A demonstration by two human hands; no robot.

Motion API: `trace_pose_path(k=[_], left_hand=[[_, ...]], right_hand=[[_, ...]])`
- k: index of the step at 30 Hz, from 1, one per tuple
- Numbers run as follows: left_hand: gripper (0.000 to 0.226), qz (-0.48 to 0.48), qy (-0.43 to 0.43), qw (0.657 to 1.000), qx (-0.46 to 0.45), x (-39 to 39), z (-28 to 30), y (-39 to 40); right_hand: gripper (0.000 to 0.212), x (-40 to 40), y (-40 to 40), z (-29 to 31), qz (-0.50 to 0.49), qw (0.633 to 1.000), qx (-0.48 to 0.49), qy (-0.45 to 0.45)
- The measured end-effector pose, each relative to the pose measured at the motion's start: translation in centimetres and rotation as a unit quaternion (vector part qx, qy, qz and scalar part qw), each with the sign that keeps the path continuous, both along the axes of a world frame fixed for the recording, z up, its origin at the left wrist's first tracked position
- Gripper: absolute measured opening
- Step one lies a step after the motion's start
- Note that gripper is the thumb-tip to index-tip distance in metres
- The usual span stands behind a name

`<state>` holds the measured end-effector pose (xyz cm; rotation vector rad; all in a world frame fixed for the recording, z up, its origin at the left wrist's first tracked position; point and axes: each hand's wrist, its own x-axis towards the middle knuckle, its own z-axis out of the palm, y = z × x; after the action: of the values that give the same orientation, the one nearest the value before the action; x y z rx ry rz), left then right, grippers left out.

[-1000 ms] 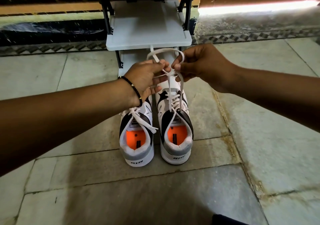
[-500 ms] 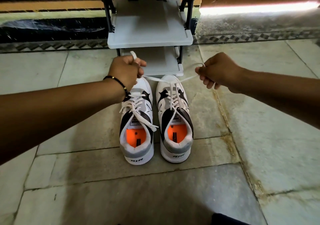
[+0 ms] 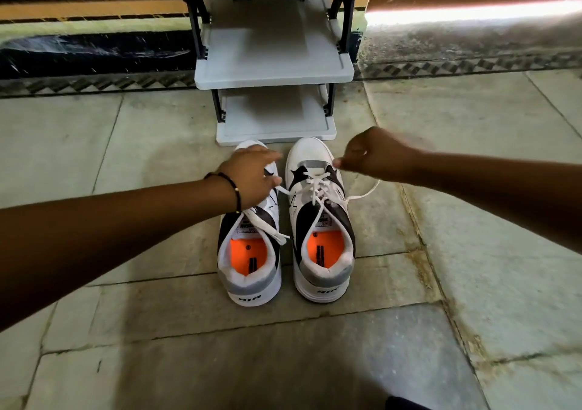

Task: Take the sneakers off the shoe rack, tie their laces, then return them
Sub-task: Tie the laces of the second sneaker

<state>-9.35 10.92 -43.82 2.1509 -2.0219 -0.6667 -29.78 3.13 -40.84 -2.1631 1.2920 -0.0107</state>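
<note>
Plainly legible on both heels is "AIR" in black, on the left sneaker (image 3: 250,252) and the right sneaker (image 3: 321,220); each has an orange insole with a small dark label too small to read, and the left tongue carries a printed tag whose letters cannot be made out. Both sneakers stand side by side on the tiled floor (image 3: 126,331), heels toward the camera, toes just in front of the lowest shelf of the grey shoe rack (image 3: 274,63), whose top is cut off by the frame edge. The left hand (image 3: 252,179), a beaded bracelet (image 3: 231,189) at its wrist, covers the left sneaker's toe and lacing; its fingers are loosely curled, and one end of the white lace (image 3: 318,189) runs to it, though the grip is blurred. The right hand (image 3: 368,157) is closed in a pinch beside the right sneaker's toe, the other lace end trailing under its wrist. Compared with half a second ago, both hands sit lower and closer to the shoes, and the lace is no longer stretched taut in front of the rack.
</note>
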Motion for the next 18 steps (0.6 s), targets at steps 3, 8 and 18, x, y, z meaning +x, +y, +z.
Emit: trace_pose_path(k=[3,8,18], left_hand=[[0.039,-0.079,0.065,0.994,-0.022,-2.3,0.0,0.1],[0.021,-0.096,0.108,0.989,-0.031,-3.4,-1.0,0.4],[0.02,-0.12,0.103,0.987,-0.032,-1.3,-0.6,0.9]], right_hand=[[0.046,1.3,2.0,-0.4,0.122,0.987,0.076,0.067],[0.021,1.4,2.4,-1.7,0.115,0.99,0.006,0.081],[0.041,-0.3,1.7,-1.2,0.102,0.993,-0.017,0.058]])
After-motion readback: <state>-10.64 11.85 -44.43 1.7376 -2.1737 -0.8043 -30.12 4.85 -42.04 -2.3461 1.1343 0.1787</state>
